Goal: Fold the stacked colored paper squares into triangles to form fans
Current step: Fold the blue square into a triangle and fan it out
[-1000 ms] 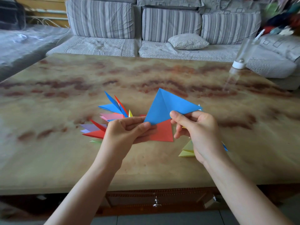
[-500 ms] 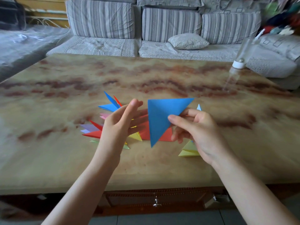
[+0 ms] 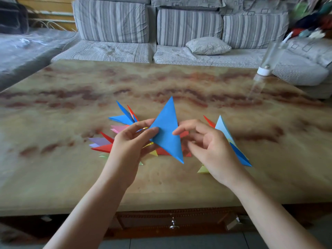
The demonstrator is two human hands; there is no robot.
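A blue paper triangle [image 3: 167, 130] is held above the marble table, one tip up and one pointing down toward me. My left hand [image 3: 131, 144] pinches its left edge between thumb and fingers. My right hand [image 3: 210, 150] sits just right of it with fingers curled and apart, its fingertips close to the paper's right edge. Under my left hand lies a fan of folded triangles [image 3: 115, 135] in blue, red, pink, purple and green. A second group of folded triangles [image 3: 228, 139], light blue, blue, red and yellow, lies partly behind my right hand.
The marble-patterned table [image 3: 71, 177] fills the view, its front edge near me with a drawer knob [image 3: 173, 226] below. A clear plastic bottle [image 3: 267, 63] stands at the far right edge. A grey striped sofa [image 3: 161, 33] with a cushion lies beyond.
The blue triangle passed from my right hand to my left and turned, its long tip now pointing down right. My right hand let go and opened beside it.
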